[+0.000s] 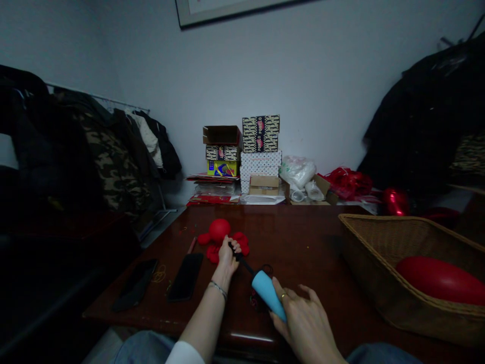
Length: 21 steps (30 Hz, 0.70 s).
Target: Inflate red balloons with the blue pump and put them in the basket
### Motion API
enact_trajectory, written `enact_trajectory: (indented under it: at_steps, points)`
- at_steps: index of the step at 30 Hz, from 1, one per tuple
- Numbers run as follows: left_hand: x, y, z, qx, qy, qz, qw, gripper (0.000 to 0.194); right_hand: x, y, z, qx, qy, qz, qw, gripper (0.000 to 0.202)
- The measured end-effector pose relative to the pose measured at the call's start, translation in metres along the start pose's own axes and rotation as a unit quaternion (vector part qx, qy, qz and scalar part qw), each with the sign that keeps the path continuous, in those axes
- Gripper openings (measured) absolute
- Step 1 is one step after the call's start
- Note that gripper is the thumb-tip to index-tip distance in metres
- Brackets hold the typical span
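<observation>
2 hands are at work in the head view, both mine. My left hand is clenched around the black nozzle end of the pump, pinching it against the red balloon figure that lies on the table just beyond my fingers. My right hand is grasping the blue hand pump by its barrel, close to my body, and the pump runs slanted between the 2 hands.

I judge that I am in the step of filling the balloon, with the nozzle seated at its neck. The next move calls for a firm pinch with the left hand while the right drives the barrel, or air will leak out.

To the left of my left hand lie 2 dark phones. To the right of my right hand stands a wicker basket that holds 1 long red balloon.
</observation>
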<state>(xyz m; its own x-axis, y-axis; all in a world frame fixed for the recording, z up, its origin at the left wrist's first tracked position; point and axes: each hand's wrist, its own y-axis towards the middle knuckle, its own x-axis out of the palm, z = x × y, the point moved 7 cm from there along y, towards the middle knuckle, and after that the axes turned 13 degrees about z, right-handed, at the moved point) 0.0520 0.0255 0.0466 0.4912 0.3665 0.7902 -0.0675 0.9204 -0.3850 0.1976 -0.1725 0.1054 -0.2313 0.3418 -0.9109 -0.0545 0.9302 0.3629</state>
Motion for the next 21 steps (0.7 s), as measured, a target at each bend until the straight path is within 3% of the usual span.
enact_trajectory:
  at_steps: [12,21]
  points:
    - [-0.006,-0.011,-0.045,0.017,0.069,0.014,0.997,0.029,0.028,0.014,0.002,0.024,-0.018,0.039,0.999,0.052]
    - [-0.013,-0.008,-0.047,0.062,0.106,0.041,0.992,0.028,0.034,0.012,0.007,0.021,-0.003,0.034,0.999,0.055]
